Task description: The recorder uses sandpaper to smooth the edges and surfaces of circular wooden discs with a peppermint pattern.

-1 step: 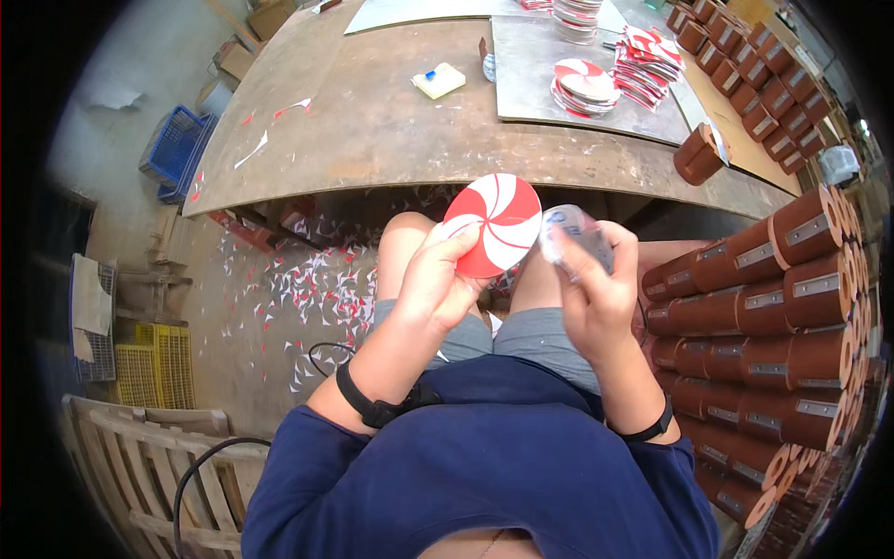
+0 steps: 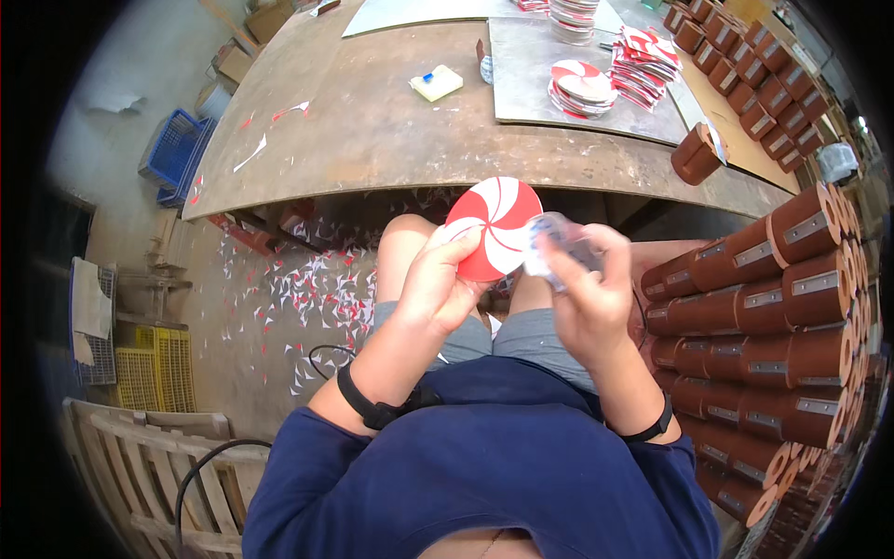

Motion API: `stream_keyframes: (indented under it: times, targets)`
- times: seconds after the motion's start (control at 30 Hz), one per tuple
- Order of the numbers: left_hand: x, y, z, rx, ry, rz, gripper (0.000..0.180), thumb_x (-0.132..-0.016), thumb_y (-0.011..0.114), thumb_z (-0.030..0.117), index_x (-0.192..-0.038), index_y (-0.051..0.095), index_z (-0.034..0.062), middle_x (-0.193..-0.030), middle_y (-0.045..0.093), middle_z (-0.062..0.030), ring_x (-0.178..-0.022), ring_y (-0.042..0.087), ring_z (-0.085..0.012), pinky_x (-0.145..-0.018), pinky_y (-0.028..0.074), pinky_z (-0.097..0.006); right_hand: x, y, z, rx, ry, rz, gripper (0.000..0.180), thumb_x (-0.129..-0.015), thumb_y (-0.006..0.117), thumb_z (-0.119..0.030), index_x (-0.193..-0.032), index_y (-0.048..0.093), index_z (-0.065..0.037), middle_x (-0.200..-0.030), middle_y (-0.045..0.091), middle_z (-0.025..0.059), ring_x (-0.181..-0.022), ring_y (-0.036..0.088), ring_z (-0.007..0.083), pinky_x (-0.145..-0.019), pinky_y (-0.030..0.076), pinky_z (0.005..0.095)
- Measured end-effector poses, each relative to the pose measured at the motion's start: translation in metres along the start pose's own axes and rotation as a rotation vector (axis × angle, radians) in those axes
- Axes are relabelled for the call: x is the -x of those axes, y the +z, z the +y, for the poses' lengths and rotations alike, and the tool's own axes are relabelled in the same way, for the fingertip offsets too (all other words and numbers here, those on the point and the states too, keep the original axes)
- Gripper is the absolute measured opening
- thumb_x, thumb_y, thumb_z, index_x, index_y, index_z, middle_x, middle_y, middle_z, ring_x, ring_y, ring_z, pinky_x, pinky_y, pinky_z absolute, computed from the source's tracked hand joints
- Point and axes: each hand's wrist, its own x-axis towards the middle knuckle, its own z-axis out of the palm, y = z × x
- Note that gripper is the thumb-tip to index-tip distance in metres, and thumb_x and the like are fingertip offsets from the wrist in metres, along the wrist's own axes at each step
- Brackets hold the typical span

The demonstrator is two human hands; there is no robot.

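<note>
A round red-and-white swirl disc (image 2: 495,224) is held over my lap, its patterned face toward me. My left hand (image 2: 438,281) grips its lower left edge, thumb on the face and fingers behind. My right hand (image 2: 596,293) is closed on a greyish, partly see-through sheet (image 2: 549,247) with bluish marks, blurred by motion. That sheet overlaps the disc's right edge; whether it touches cannot be told. More such discs lie in a low stack (image 2: 581,93) on the table's grey board, beside a taller, uneven stack (image 2: 643,65).
The wooden table (image 2: 345,140) stands ahead, with a pale yellow pad (image 2: 436,84) on it. Brown cylinders with metal plates (image 2: 764,307) are piled close on my right. Red and white scraps (image 2: 321,289) litter the floor at left, near yellow crates (image 2: 154,368) and a wooden slatted bench (image 2: 177,475).
My right hand has moved left with the greyish sheet, from beside the disc to over its right edge. The disc and my left hand have barely shifted.
</note>
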Motion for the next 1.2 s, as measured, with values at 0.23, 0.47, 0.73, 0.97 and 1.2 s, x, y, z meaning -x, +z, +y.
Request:
stream_keyframes:
  times: [0.23, 0.47, 0.73, 0.97, 1.2]
  targets:
    - [0.001, -0.007, 0.005, -0.062, 0.082, -0.006, 0.034, -0.086, 0.046, 0.005, -0.117, 0.040, -0.0066, -0.116, 0.051, -0.0172, -0.104, 0.053, -0.0262, -0.090, 0.045, -0.039, 0.025, 0.013, 0.034, -0.047, 0.204, 0.058, 0.039, -0.057, 0.058, 0.007, -0.094, 0.064, -0.005, -0.093, 0.049, 0.0146, -0.079, 0.051, 0.0293, -0.068, 0.044, 0.0345]
    - [0.000, -0.002, 0.005, -0.222, 0.193, -0.036, 0.033, -0.084, 0.049, 0.003, -0.115, 0.042, -0.0041, -0.111, 0.052, -0.0145, -0.102, 0.053, -0.0227, -0.088, 0.045, -0.036, 0.010, 0.013, 0.021, -0.026, 0.015, -0.011, 0.036, -0.062, 0.060, 0.007, -0.095, 0.065, -0.007, -0.094, 0.050, 0.0130, -0.081, 0.052, 0.0259, -0.068, 0.043, 0.0321]
    - [-0.004, -0.008, 0.010, -0.137, 0.051, -0.083, 0.033, -0.083, 0.049, 0.002, -0.115, 0.042, -0.0045, -0.110, 0.053, -0.0151, -0.101, 0.054, -0.0236, -0.088, 0.045, -0.035, -0.001, 0.002, 0.012, -0.113, -0.050, 0.044, 0.031, -0.069, 0.060, 0.009, -0.097, 0.062, -0.004, -0.097, 0.048, 0.0132, -0.082, 0.053, 0.0237, -0.069, 0.044, 0.0283]
    - [-0.007, -0.014, 0.017, -0.065, -0.069, -0.120, 0.039, -0.084, 0.048, 0.005, -0.120, 0.040, -0.0075, -0.118, 0.050, -0.0181, -0.108, 0.051, -0.0253, -0.093, 0.043, -0.037, 0.029, 0.014, 0.047, -0.051, 0.115, -0.027, 0.040, -0.058, 0.059, 0.007, -0.094, 0.064, -0.009, -0.089, 0.050, 0.0113, -0.078, 0.051, 0.0277, -0.069, 0.042, 0.0327]
    - [-0.004, -0.006, 0.013, -0.152, -0.056, -0.195, 0.039, -0.082, 0.051, 0.004, -0.119, 0.041, -0.0067, -0.113, 0.053, -0.0164, -0.103, 0.054, -0.0241, -0.089, 0.045, -0.034, 0.002, 0.001, 0.013, -0.156, -0.065, -0.075, 0.034, -0.067, 0.058, 0.012, -0.098, 0.062, -0.003, -0.100, 0.048, 0.0131, -0.085, 0.054, 0.0239, -0.071, 0.045, 0.0283]
